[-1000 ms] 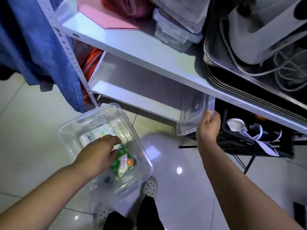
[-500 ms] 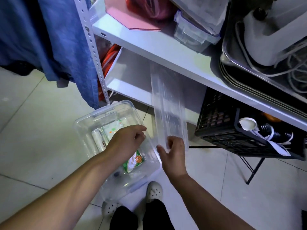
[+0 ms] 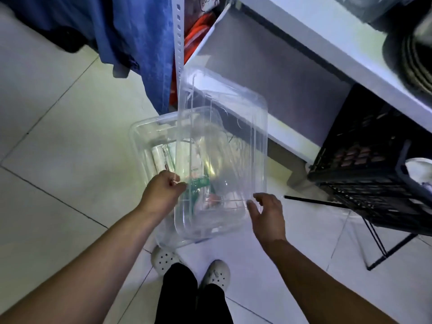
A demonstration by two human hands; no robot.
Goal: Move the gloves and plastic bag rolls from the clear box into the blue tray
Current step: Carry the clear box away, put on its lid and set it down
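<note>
The clear box (image 3: 142, 136) stands on the tiled floor in front of my feet. Inside it, seen through plastic, lie a green and white glove pack (image 3: 198, 183) and pale plastic bag rolls (image 3: 159, 157). A clear lid (image 3: 233, 118) hovers flat above the box and covers most of it. My left hand (image 3: 163, 192) pinches the lid's left edge. At the lid's near right corner, my right hand (image 3: 266, 211) holds the rim with fingers spread. No blue tray is in view.
A white metal shelf unit (image 3: 304, 38) rises behind the box, with its perforated post (image 3: 179, 43) at the left. A black crate (image 3: 374, 178) sits low on the right. Blue cloth (image 3: 140, 43) hangs at the back left. My white clogs (image 3: 163, 260) stand just behind the box.
The lid has turned from standing on edge to lying flat over the box. My left hand left the box and took the lid's left edge; my right hand shifted to its right corner.
</note>
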